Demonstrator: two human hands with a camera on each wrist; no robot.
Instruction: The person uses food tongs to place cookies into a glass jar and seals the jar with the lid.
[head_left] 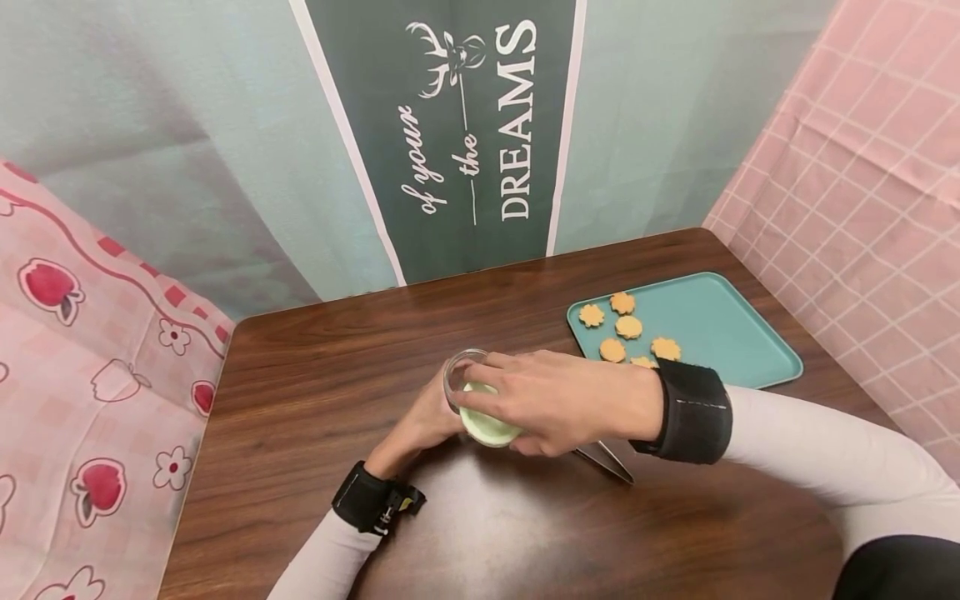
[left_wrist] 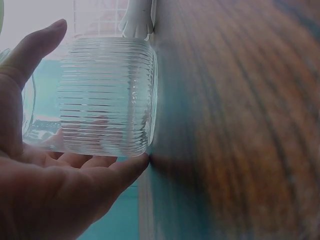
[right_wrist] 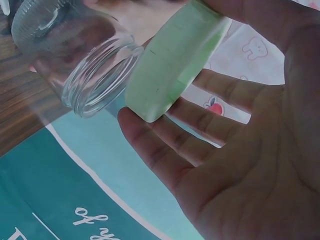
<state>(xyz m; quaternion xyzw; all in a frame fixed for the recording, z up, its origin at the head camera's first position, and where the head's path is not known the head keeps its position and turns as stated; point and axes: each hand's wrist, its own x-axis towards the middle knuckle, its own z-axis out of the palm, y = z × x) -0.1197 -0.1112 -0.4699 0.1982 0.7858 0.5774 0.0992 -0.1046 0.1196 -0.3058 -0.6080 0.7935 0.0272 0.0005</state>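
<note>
A clear ribbed glass jar (left_wrist: 107,95) stands upright on the table, its threaded mouth uncovered in the right wrist view. My left hand (head_left: 429,417) holds it from the side, fingers round the far wall and thumb raised near the neck. In my right hand (head_left: 558,396) is a pale green round lid (right_wrist: 172,62), pinched at its edge between thumb and fingertips. The lid is tilted, close beside the jar's rim. From the head view, the right hand covers much of the jar.
A teal tray (head_left: 738,333) lies at the back right, with several flower-shaped and round cookies (head_left: 628,327) on its left part. Thin metal arms (head_left: 611,462) of a utensil show under my right wrist. Curtains hang behind and at both sides of the wooden table (head_left: 300,375).
</note>
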